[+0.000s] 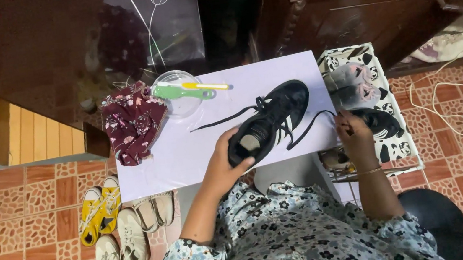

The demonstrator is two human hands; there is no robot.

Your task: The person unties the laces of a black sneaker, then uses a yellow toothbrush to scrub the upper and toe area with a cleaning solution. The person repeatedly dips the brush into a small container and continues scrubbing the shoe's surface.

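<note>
On white table [186, 148], left hand [225, 163] around black sneaker [269, 120]

I'm sitting over a floor [11, 218] of orange-brown tiles with a pebbly pattern. In front of me there's a small white table [175, 155], and behind it dark carved wooden furniture [358, 6] with a glossy dark panel [43, 59] on the left. A pale wood-slat surface [35, 135] sits far left. Light's soft, kinda dim up top.
</note>
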